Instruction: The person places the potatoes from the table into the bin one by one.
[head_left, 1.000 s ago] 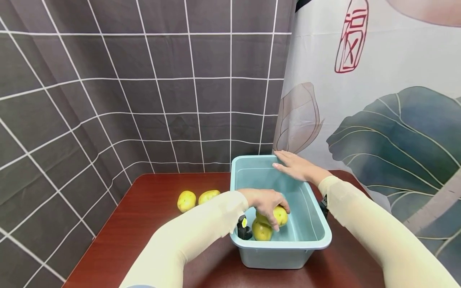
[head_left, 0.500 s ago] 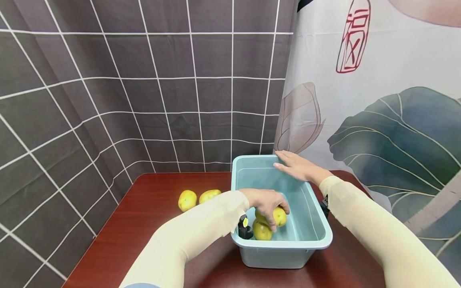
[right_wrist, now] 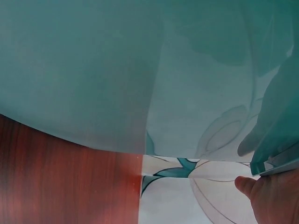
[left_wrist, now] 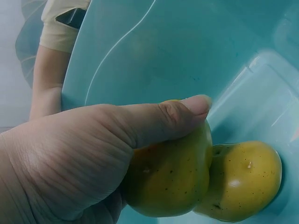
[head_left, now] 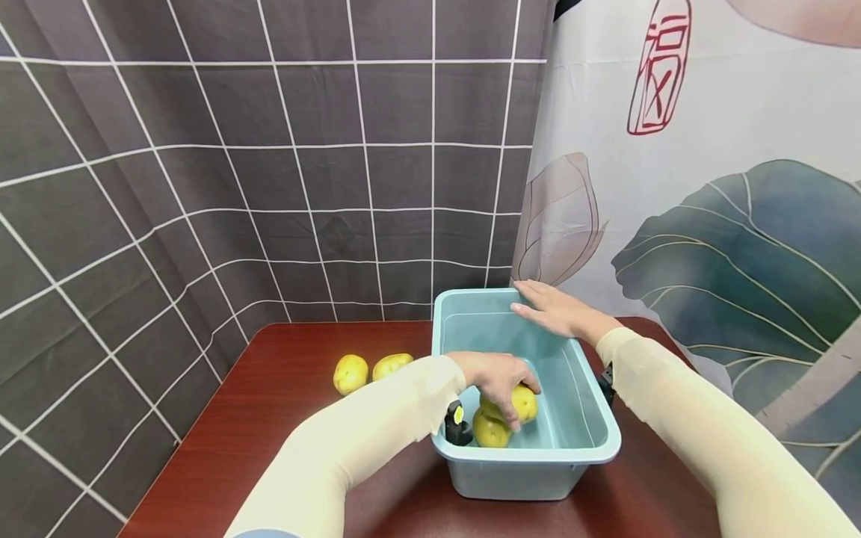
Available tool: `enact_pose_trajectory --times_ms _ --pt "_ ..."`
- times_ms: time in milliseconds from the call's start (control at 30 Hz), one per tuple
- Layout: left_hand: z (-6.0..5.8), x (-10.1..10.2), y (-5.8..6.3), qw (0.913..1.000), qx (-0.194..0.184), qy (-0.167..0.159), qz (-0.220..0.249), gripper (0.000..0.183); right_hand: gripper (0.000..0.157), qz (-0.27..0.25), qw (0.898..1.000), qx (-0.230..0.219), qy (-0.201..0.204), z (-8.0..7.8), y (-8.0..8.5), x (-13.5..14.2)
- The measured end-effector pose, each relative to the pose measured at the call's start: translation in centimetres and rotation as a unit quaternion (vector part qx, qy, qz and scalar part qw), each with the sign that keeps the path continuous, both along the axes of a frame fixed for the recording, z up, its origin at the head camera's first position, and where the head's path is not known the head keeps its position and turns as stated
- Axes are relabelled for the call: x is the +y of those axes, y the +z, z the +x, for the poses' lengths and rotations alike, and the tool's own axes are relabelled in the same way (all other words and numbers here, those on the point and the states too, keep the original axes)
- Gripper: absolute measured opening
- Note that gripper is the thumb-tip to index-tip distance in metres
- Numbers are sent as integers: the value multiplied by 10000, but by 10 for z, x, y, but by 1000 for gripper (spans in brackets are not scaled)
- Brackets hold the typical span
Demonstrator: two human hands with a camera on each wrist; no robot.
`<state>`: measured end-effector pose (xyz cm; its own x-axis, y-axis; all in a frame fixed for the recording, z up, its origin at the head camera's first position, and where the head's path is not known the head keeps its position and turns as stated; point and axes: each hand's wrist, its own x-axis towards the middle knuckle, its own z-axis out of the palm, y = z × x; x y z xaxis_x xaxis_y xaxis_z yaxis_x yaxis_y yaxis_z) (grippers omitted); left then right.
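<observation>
Yellow potato [head_left: 525,404] still gripped by left hand [head_left: 496,377] in blue tub [head_left: 518,480]; right hand [head_left: 554,309] straight-fingered at rim [head_left: 471,294], unmoved.

Items counted in view: four potatoes [head_left: 350,375], one tub [head_left: 514,480], one table [head_left: 282,396], one left hand [head_left: 499,379], one right hand [head_left: 554,311], two sleeves [head_left: 380,422] and two curtains [head_left: 397,179].

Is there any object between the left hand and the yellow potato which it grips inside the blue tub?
Nothing visible: the left hand grips the potato directly. The second potato lies beside it, not between.
</observation>
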<state>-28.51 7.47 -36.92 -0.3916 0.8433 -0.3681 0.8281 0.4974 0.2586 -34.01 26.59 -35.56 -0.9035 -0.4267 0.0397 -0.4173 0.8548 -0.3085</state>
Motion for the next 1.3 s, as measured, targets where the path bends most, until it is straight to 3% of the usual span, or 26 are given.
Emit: enact_pose_trajectory --times_ms 267,533,1300 --pt "-2 0 1 9999 65 -144 68 73 78 5 10000 33 27 -2 1 0" --pt "-3 -1 1 9994 -311 -113 62 73 78 5 10000 45 28 -2 2 1" --pt "1 3 9 9991 -255 -91 339 66 78 62 10000 -4 35 1 1 0"
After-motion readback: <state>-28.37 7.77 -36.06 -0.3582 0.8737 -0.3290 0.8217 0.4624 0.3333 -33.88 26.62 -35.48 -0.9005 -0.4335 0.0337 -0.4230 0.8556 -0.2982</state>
